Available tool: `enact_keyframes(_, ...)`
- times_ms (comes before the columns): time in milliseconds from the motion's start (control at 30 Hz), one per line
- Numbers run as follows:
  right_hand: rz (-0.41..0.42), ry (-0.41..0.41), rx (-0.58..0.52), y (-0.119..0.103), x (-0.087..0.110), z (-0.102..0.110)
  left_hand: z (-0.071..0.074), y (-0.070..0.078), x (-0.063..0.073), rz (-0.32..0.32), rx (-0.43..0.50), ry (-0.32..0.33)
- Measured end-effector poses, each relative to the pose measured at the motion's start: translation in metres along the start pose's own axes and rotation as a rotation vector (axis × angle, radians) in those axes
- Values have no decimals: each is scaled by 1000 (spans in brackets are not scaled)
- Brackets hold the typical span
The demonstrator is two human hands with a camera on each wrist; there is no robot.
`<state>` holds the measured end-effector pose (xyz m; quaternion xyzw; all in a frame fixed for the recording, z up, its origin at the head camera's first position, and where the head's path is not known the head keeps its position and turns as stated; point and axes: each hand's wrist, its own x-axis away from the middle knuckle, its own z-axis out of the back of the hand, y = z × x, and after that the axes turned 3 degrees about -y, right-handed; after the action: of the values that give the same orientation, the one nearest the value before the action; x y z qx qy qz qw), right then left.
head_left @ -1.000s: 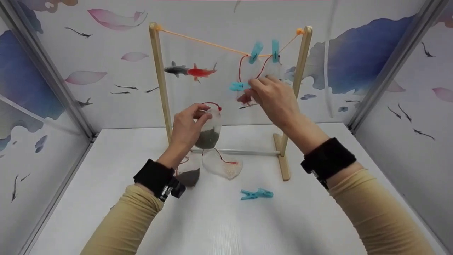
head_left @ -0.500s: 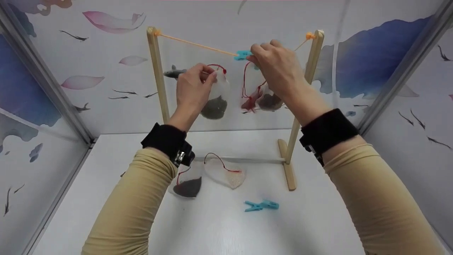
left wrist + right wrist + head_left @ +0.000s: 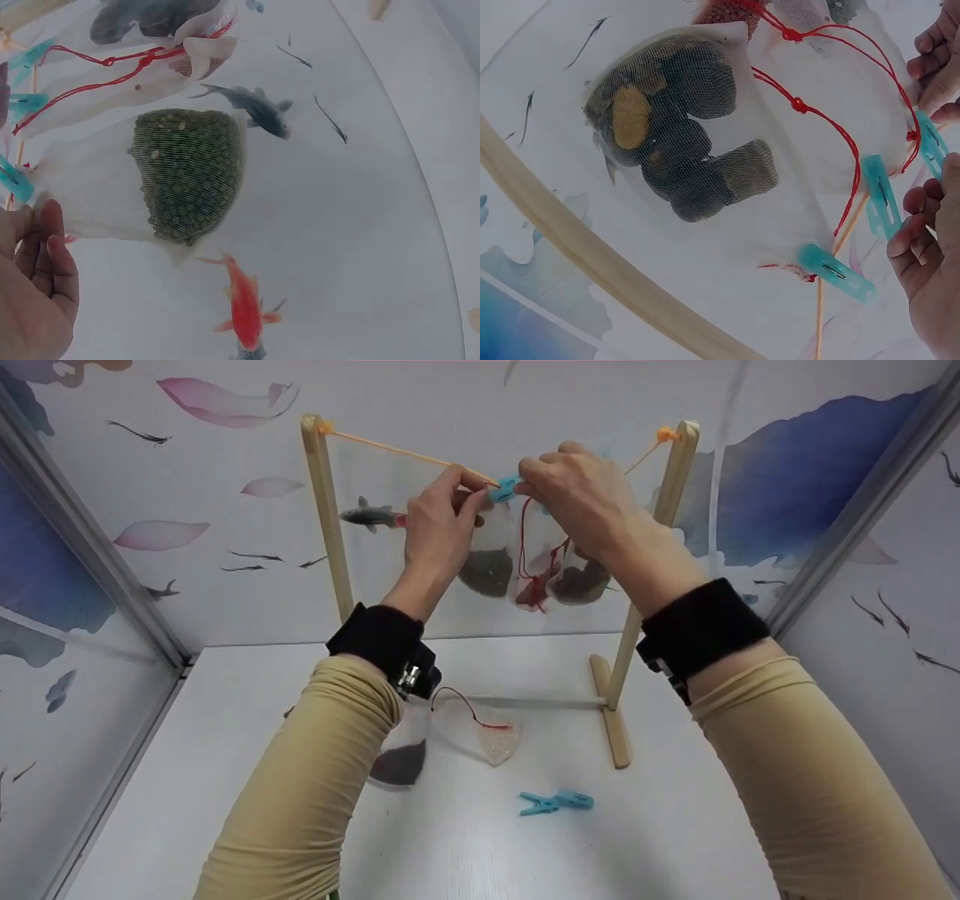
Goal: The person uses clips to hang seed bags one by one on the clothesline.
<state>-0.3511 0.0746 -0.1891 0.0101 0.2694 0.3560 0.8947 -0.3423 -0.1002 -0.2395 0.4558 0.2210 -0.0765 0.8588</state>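
Note:
My left hand (image 3: 466,496) pinches the top of a white mesh bag of green beans (image 3: 486,570) and holds it up against the orange string (image 3: 405,453) of a wooden rack (image 3: 322,510). My right hand (image 3: 526,484) pinches a teal clothespin (image 3: 506,487) at the same spot on the string. The left wrist view shows the green bean bag (image 3: 187,180) hanging beside my left hand's fingers (image 3: 45,262). Two more bags hang to the right, one with red contents (image 3: 534,591) and one with dark chunks (image 3: 682,150), held by teal clothespins (image 3: 881,195).
On the white table (image 3: 675,825) lie a mesh bag with dark contents (image 3: 397,761), a bag with white grains (image 3: 493,739) and a pair of teal clothespins (image 3: 559,801). The rack's right post (image 3: 660,540) stands close behind my right wrist. Patterned walls enclose three sides.
My left hand has lifted the green bean bag from low over the table up to the string. My right hand brought the teal clothespin up and leftwards to meet it.

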Motion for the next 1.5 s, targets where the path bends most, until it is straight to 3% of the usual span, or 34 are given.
enact_keyframes(200,-38,-114,173,-11,-3,0,1,-9,4,-13,16,-46)
enact_keyframes(333,-47,-60,211,-13,1,-10,1,-16,8,-10,-21,-72)
enact_keyframes(667,-28,112,108,-8,16,-37,-6,-42,29,-104,-58,-48)
enact_keyframes(800,-23,139,40,-9,24,-47,-16,-56,44,-138,-124,-114)
enact_keyframes(967,-20,90,-49,-11,42,-64,-36,-72,65,-172,-200,-252)
enact_keyframes(1067,-31,-6,-96,-14,58,-79,-47,-82,79,-191,-250,-355)
enact_keyframes(1167,-35,-160,-148,-18,77,-96,-57,-90,93,-211,-293,-442)
enact_keyframes(1267,-22,-379,-216,-23,98,-116,-68,-99,106,-231,-328,-498)
enact_keyframes(1400,-18,-754,-304,-33,128,-146,-82,-109,126,-243,-362,-569)
enact_keyframes(1500,-71,-983,-368,-40,152,-167,-97,-114,143,-218,-384,-654)
